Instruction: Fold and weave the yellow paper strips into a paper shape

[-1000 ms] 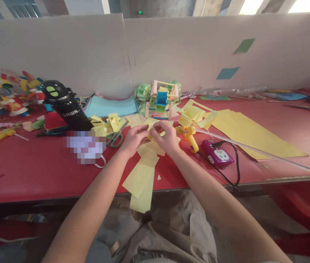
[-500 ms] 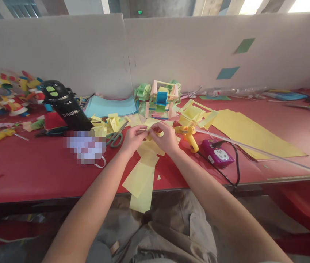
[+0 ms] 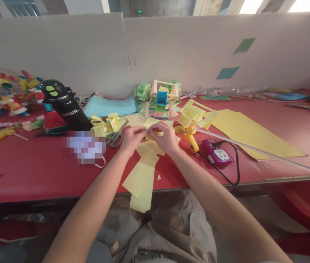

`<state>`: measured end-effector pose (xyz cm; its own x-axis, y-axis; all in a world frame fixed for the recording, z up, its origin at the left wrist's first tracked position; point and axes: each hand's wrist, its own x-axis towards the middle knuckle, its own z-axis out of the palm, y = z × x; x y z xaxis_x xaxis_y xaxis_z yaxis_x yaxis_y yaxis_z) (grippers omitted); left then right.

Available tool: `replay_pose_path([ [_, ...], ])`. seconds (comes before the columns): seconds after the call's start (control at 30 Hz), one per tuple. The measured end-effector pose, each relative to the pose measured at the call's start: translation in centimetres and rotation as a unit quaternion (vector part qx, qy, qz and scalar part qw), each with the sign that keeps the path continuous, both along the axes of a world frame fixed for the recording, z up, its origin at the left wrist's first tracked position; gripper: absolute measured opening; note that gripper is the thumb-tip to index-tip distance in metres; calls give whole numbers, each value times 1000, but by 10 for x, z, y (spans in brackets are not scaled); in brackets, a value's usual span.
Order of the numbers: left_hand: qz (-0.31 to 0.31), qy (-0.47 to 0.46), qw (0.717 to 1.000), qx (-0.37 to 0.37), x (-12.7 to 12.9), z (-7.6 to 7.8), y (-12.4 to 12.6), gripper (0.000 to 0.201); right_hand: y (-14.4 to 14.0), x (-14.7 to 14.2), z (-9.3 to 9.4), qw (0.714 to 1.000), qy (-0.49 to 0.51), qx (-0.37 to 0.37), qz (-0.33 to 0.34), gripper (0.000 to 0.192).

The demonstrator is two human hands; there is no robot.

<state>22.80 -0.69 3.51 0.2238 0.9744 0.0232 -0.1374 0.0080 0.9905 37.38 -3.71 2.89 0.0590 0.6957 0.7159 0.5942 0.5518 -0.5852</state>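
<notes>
Yellow paper piece [image 3: 151,128] pinched between left hand [image 3: 131,140] and right hand [image 3: 167,138]; black bottle [image 3: 65,106] capped.

Open red table [image 3: 34,175] surface lies to the near left, and more to the far right beyond the large yellow sheet [image 3: 253,135]. Left approach is obstructed by the black bottle [image 3: 64,106] and green-handled scissors [image 3: 115,138]; right approach by the yellow glue gun [image 3: 190,137], purple power socket [image 3: 217,153] and its black cable [image 3: 230,179]. The paper model [image 3: 161,99] blocks the far side.
</notes>
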Motion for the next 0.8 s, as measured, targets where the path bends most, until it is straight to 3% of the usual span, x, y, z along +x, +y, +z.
replay_pose_path([
  [0.47,-2,26,999,22,-1,-3,2,24,2,2,-3,1000,-14,7,19,9],
  [0.63,21,-37,999,-13,0,-1,4,21,3,1,-4,999,-25,25,41,13],
  [0.8,-7,-120,991,-54,-2,8,3,24,4,1,-5,997,-68,29,18,21],
])
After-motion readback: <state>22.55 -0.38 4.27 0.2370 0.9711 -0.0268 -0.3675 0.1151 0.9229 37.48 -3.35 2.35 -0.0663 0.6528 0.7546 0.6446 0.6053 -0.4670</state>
